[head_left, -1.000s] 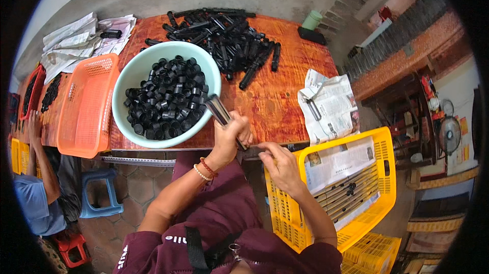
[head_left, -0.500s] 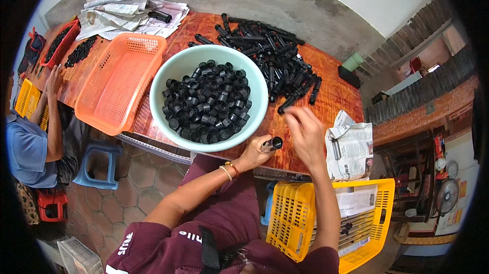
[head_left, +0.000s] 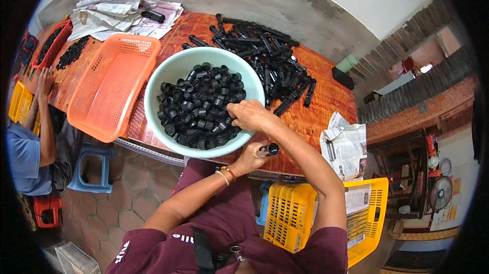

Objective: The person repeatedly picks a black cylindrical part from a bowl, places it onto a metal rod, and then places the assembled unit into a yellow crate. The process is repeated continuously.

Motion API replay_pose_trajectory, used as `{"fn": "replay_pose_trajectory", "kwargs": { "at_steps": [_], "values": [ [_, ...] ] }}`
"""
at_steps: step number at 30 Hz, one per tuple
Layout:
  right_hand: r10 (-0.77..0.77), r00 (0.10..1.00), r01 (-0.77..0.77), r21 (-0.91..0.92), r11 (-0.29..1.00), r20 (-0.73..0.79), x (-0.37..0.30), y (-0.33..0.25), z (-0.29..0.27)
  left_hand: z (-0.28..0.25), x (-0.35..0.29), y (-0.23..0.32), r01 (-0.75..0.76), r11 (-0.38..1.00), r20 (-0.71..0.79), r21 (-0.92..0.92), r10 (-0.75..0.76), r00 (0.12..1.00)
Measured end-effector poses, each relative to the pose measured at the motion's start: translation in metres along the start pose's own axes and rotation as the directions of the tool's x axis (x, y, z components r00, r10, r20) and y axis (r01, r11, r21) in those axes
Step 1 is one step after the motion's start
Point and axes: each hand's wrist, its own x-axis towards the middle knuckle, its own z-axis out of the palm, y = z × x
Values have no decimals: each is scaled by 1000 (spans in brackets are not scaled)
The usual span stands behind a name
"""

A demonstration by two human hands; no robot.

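My left hand (head_left: 248,159) is wrapped round a black tube (head_left: 268,149) in front of the basin, its round open end pointing up and right. A pale green basin (head_left: 153,101) full of short black plastic caps (head_left: 199,101) stands at the table's near edge. My right hand (head_left: 252,114) reaches over the basin's right rim, its fingers curled together among the caps. Whatever is between those fingertips is hidden. Behind the basin and to its right lies a heap of long black tubes (head_left: 265,49).
Left of the basin is an orange plastic basket (head_left: 109,83). Folded newspapers (head_left: 109,11) lie at the back left; another newspaper (head_left: 345,149) is at the right. A yellow crate (head_left: 288,218) stands by my right arm. At far left a person (head_left: 31,154) works beside a blue stool (head_left: 91,172).
My right hand has moved left from above the table beside the tube heap to the caps in the basin. My left hand still holds the tube. The view has shifted slightly.
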Motion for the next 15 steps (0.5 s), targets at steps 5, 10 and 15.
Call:
{"fn": "replay_pose_trajectory", "kwargs": {
  "at_steps": [5, 10, 15],
  "values": [
    [-93, 910, 225, 292, 930, -405, -23, 5, -11, 1, 0, 0, -34, 997, -55, 65, 37, 998],
    [95, 944, 147, 661, 736, -316, -107, -1, -50, 4, 0, -1, -15, 1000, -74, 24, 17, 997],
    [-66, 926, 256, 487, 835, -373, -158, -17, -48, -4, 0, 9, 12, 1000, -5, -15, -12, 1000]
  ]
}}
